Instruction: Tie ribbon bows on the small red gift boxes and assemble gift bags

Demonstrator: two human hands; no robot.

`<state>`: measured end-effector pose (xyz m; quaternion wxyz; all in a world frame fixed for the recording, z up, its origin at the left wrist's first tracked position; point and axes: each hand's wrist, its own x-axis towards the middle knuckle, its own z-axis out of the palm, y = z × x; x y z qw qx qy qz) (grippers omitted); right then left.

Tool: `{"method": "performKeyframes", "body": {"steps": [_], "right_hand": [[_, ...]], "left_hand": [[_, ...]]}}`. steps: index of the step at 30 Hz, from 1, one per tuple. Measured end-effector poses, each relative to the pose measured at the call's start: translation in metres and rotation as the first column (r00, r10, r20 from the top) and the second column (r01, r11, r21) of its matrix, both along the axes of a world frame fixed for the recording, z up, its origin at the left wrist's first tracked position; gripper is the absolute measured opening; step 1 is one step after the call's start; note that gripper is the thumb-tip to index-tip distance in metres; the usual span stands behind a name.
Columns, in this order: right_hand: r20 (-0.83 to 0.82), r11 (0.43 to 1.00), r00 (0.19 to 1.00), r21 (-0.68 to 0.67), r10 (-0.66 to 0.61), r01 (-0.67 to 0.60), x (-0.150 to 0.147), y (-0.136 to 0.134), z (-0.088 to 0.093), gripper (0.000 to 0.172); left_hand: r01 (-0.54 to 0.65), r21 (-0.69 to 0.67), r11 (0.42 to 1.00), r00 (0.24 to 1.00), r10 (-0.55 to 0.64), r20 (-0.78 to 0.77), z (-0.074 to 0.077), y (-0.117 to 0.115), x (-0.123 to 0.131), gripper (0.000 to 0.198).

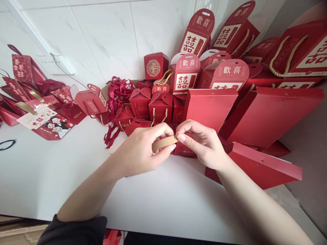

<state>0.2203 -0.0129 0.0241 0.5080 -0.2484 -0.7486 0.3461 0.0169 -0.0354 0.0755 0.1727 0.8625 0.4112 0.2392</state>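
Note:
A roll of tan tape (164,143) is held above the white table, its narrow side facing me. My left hand (143,146) is closed around the roll, thumb below and fingers above. My right hand (200,141) pinches at the right edge of the roll with thumb and forefinger, apparently on the tape's end; the exact grip is too small to make out. Just behind the hands stand small red gift boxes (161,107) with gold cord handles. Large red box panels (209,107) rise behind my right hand.
Tall red boxes (195,37) crowd the back right against the tiled wall. Dark red ribbons (119,93) lie in a heap at the middle back. Red boxes with cartoon figures (57,126) lie at the left, near a black loop (7,145). A socket (55,64) with a cable is on the wall.

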Motion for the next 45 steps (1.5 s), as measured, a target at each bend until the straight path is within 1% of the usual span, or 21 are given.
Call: {"method": "performKeyframes", "body": {"steps": [3,5,7,10,13,15,17,19,20,22,24,26,27,30,33,37,38,39,40,43,45], "right_hand": [[0.032,0.997,0.998,0.063,-0.046,0.044,0.0,-0.002,0.002,0.006],[0.073,0.986,0.993,0.14,-0.098,0.087,0.0,-0.004,0.003,0.003],[0.104,0.962,0.982,0.242,-0.156,0.127,0.0,-0.006,0.005,0.004],[0.14,0.901,0.963,0.406,-0.228,0.155,0.001,-0.007,0.005,0.009],[0.201,0.814,0.922,0.555,-0.331,0.171,0.002,-0.007,0.004,0.012],[0.225,0.745,0.889,0.644,-0.399,0.171,0.004,-0.007,0.004,0.014],[0.232,0.711,0.88,0.686,-0.415,0.154,0.006,-0.006,0.004,0.015],[0.234,0.723,0.893,0.678,-0.384,0.133,0.008,-0.005,0.005,0.014],[0.233,0.737,0.902,0.664,-0.363,0.125,0.008,-0.004,0.006,0.014],[0.228,0.764,0.917,0.635,-0.327,0.114,0.009,-0.003,0.007,0.013],[0.227,0.782,0.926,0.614,-0.301,0.103,0.009,-0.002,0.007,0.013],[0.235,0.793,0.931,0.604,-0.279,0.085,0.008,-0.002,0.007,0.014],[0.242,0.798,0.934,0.598,-0.264,0.071,0.007,-0.002,0.007,0.014],[0.272,0.815,0.938,0.579,-0.214,0.017,0.005,-0.004,0.007,0.015],[0.263,0.805,0.946,0.593,-0.19,-0.003,0.003,-0.006,0.006,0.017],[0.188,0.744,0.961,0.668,-0.203,0.026,0.001,-0.01,0.005,0.021],[0.174,0.737,0.963,0.675,-0.203,0.033,0.0,-0.01,0.005,0.021],[0.164,0.744,0.967,0.668,-0.193,0.035,0.0,-0.011,0.006,0.021],[0.158,0.767,0.974,0.641,-0.165,0.026,0.0,-0.011,0.006,0.021],[0.134,0.878,0.991,0.477,-0.032,-0.036,0.002,-0.012,0.009,0.016],[0.13,0.925,0.991,0.372,0.025,-0.072,0.004,-0.012,0.01,0.015]], "left_hand": [[-0.016,0.085,0.996,1.0,0.015,0.02,0.001,-0.001,-0.002,0.001],[-0.011,0.17,0.985,1.0,0.011,0.0,-0.001,-0.002,-0.002,0.003],[0.0,0.248,0.969,0.999,0.011,-0.045,-0.004,-0.001,-0.001,0.004],[0.008,0.377,0.926,0.994,0.033,-0.103,-0.008,0.0,0.001,0.003],[0.002,0.486,0.874,0.992,0.06,-0.112,-0.012,0.002,0.003,0.005],[0.0,0.501,0.865,0.993,0.06,-0.103,-0.012,0.003,0.003,0.006],[0.013,0.471,0.882,0.996,0.032,-0.087,-0.013,0.004,0.003,0.009],[0.034,0.464,0.885,0.997,0.0,-0.073,-0.013,0.005,0.002,0.016],[0.043,0.482,0.875,0.997,-0.009,-0.073,-0.013,0.006,0.001,0.017],[0.065,0.554,0.83,0.996,-0.019,-0.089,-0.015,0.008,-0.001,0.013],[0.101,0.639,0.762,0.992,-0.03,-0.12,-0.016,0.01,-0.003,0.007],[0.152,0.702,0.695,0.986,-0.059,-0.155,-0.016,0.012,-0.006,0.006],[0.177,0.719,0.672,0.982,-0.075,-0.171,-0.016,0.013,-0.008,0.006],[0.227,0.731,0.643,0.973,-0.13,-0.188,-0.015,0.015,-0.011,0.008],[0.222,0.754,0.619,0.975,-0.166,-0.15,-0.015,0.016,-0.011,0.01],[0.16,0.799,0.579,0.977,-0.208,-0.044,-0.017,0.016,-0.011,0.013],[0.155,0.803,0.576,0.976,-0.217,-0.033,-0.017,0.017,-0.011,0.014],[0.157,0.799,0.58,0.974,-0.223,-0.029,-0.017,0.017,-0.013,0.014],[0.164,0.789,0.592,0.973,-0.229,-0.03,-0.017,0.017,-0.014,0.014],[0.189,0.713,0.675,0.97,-0.243,-0.027,-0.015,0.016,-0.017,0.012],[0.202,0.644,0.738,0.965,-0.261,-0.004,-0.012,0.015,-0.018,0.012]]}}
